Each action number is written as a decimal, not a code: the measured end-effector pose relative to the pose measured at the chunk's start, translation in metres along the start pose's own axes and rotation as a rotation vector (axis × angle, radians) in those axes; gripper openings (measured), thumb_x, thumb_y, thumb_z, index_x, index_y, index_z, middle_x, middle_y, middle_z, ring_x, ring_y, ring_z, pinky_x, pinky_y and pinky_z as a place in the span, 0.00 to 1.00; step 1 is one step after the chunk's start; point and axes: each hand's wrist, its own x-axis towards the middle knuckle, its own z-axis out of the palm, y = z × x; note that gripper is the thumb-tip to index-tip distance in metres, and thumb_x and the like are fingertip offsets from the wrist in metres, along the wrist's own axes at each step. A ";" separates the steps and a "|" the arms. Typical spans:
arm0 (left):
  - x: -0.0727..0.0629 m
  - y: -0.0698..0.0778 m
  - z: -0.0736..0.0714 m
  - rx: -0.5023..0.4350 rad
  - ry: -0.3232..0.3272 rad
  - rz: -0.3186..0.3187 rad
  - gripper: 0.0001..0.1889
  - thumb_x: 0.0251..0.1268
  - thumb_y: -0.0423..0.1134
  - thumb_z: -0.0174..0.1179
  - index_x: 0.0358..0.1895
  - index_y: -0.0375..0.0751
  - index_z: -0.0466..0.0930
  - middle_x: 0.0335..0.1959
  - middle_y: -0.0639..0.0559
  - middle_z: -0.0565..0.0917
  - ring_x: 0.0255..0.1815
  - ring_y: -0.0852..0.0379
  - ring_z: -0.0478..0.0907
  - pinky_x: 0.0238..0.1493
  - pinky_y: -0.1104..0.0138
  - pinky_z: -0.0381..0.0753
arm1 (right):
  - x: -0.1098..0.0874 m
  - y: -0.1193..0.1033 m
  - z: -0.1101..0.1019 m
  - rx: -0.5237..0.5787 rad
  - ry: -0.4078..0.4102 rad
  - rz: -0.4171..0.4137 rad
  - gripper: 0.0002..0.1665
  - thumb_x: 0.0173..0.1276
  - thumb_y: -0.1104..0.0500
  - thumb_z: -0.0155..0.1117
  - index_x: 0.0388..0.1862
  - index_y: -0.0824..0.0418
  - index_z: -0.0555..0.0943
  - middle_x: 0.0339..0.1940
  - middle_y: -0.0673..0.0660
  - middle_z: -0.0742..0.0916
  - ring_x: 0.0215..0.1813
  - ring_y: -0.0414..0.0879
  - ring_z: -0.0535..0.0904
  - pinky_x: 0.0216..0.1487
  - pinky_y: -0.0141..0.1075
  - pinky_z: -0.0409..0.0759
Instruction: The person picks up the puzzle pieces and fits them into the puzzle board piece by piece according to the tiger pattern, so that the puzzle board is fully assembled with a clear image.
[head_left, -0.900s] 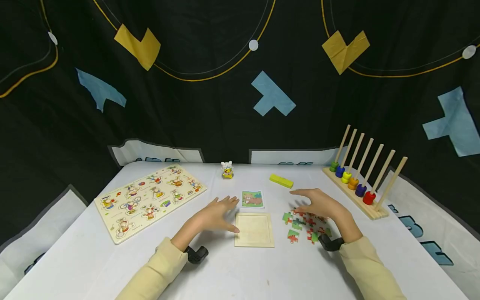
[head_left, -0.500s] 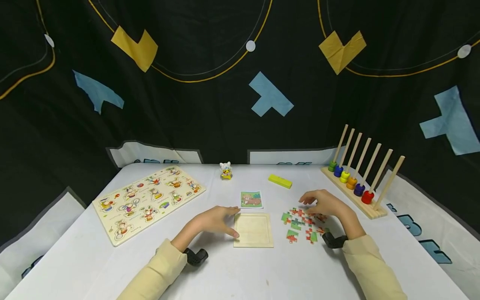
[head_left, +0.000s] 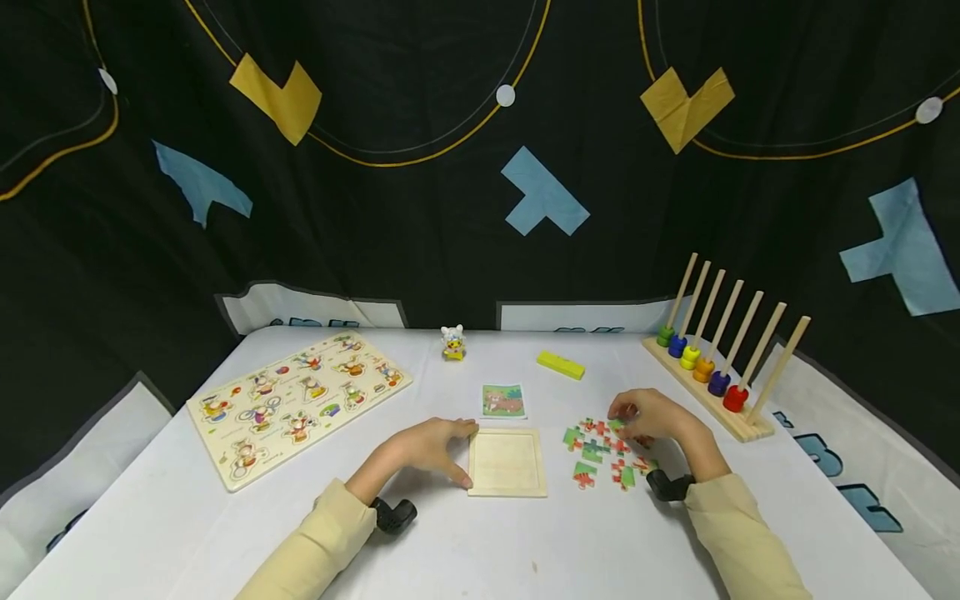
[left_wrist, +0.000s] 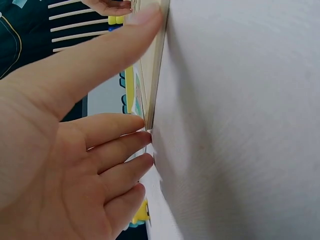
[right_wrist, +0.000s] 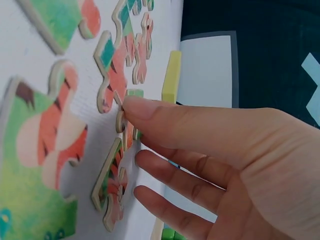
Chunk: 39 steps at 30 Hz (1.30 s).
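My left hand (head_left: 429,445) spans the left side of a square wooden puzzle tray (head_left: 508,463). Its thumb (left_wrist: 112,49) touches the tray's edge, and the straight fingers (left_wrist: 112,150) rest by the far corner. Over the loose jigsaw pieces (head_left: 592,451) to the right, my right hand (head_left: 654,414) pinches one puzzle piece (right_wrist: 128,133) between thumb and index finger. Green and orange show on that piece, partly hidden behind the thumb. The other right fingers (right_wrist: 172,175) are bent loosely. A large green piece with an orange striped pattern (right_wrist: 42,155) lies nearest the right wrist camera.
Behind the tray lies a small picture card (head_left: 503,402). A yellow block (head_left: 561,365) and a small figurine (head_left: 453,342) sit farther back. An illustrated peg puzzle board (head_left: 296,404) covers the left; a rack of wooden pegs with coloured beads (head_left: 712,379) stands right.
My right hand drew back rightward, then its fingers came down and closed on a puzzle piece. The left hand lowered, its fingers coming to the tray's left side.
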 end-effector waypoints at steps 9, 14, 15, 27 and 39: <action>0.001 0.002 -0.001 0.037 0.015 -0.006 0.46 0.41 0.46 0.78 0.66 0.30 0.69 0.69 0.39 0.68 0.71 0.43 0.61 0.70 0.53 0.61 | 0.000 0.001 0.000 0.020 0.022 -0.023 0.11 0.58 0.67 0.71 0.38 0.62 0.79 0.30 0.56 0.76 0.21 0.45 0.73 0.24 0.36 0.77; 0.000 0.000 -0.001 0.065 0.031 -0.005 0.43 0.41 0.48 0.78 0.63 0.33 0.73 0.66 0.40 0.72 0.69 0.42 0.64 0.69 0.52 0.63 | 0.000 0.001 0.000 0.059 0.004 -0.027 0.12 0.58 0.69 0.70 0.39 0.62 0.77 0.32 0.56 0.79 0.20 0.45 0.73 0.23 0.37 0.78; 0.000 -0.001 -0.001 0.070 0.029 -0.010 0.43 0.41 0.48 0.78 0.63 0.34 0.74 0.66 0.41 0.72 0.69 0.42 0.64 0.68 0.52 0.64 | 0.000 0.000 0.000 0.065 0.000 -0.028 0.13 0.59 0.68 0.70 0.40 0.62 0.77 0.32 0.56 0.80 0.20 0.45 0.74 0.23 0.37 0.78; 0.000 0.000 -0.002 0.081 0.022 -0.013 0.43 0.42 0.49 0.77 0.64 0.34 0.73 0.66 0.41 0.72 0.69 0.42 0.64 0.69 0.53 0.63 | 0.002 -0.010 -0.007 -0.060 0.073 -0.161 0.08 0.63 0.67 0.65 0.41 0.62 0.84 0.31 0.50 0.84 0.34 0.44 0.76 0.39 0.39 0.78; -0.002 0.001 -0.004 0.081 -0.011 -0.018 0.43 0.45 0.49 0.76 0.66 0.34 0.71 0.68 0.41 0.69 0.70 0.40 0.61 0.70 0.51 0.61 | 0.003 -0.036 0.006 -0.067 0.130 -0.281 0.08 0.63 0.64 0.68 0.42 0.61 0.84 0.33 0.49 0.85 0.35 0.43 0.79 0.37 0.37 0.80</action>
